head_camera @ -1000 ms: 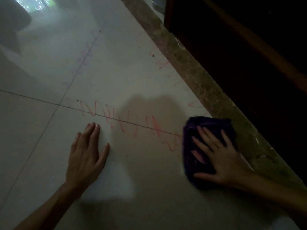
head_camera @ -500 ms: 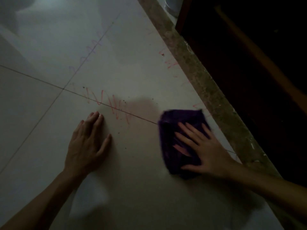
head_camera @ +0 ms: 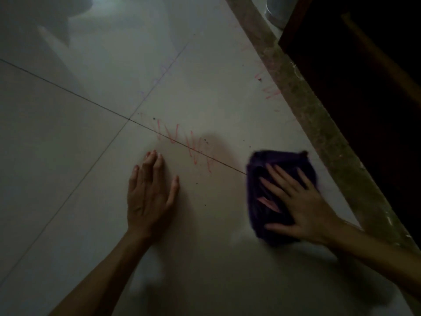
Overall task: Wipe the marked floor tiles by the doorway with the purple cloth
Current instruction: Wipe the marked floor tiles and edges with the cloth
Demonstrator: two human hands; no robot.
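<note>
Only unreadable red zigzag scribbles point(head_camera: 182, 144) on the floor tiles point(head_camera: 68, 156); no legible text.

The scene is dim and grainy, with a cool grey cast over the floor tiles point(head_camera: 68, 179). A pale glossy reflection spreads across the tiles well beyond the red scribble point(head_camera: 182, 144), toward the top left. Right of the scribble the purple cloth point(head_camera: 280, 163) is smeared by motion blur, its edges soft. Far right of it the doorway point(head_camera: 364, 87) sinks into near black, and soft shadows pool just behind the scribble
</note>
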